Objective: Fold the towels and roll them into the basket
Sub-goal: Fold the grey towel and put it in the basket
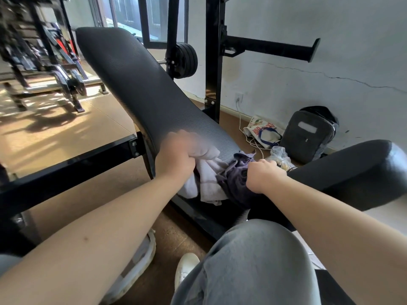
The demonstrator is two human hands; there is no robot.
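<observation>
While both fists are buried in cloth, this looks like the very start: picking towels apart, with no folding begun. The left hand (176, 157), blurred, has its fingers curled tight round the pale towel (209, 183). The right hand (264, 176) is clenched on the dark purple towel (235, 179). Both towels sit crumpled and touching in the dip where the tilted bench backrest (143, 91) meets the seat pad (352, 172), the pale one spilling down the near side.

Next call, I'd say: separate one towel, shake it flat and find its corners. The backrest is the nearest surface for spreading it.

And the basket? A white rimmed object (136, 260) peeks out beneath the left forearm, but I can't tell if that's it.

Head count: two towels, one pale and one dark, and two hands, both gripping. On the floor by the wall are one grey backpack (308, 135), one printed tote bag (262, 130) and one clear plastic bag (278, 153). One white shoe (186, 267) shows below.
</observation>
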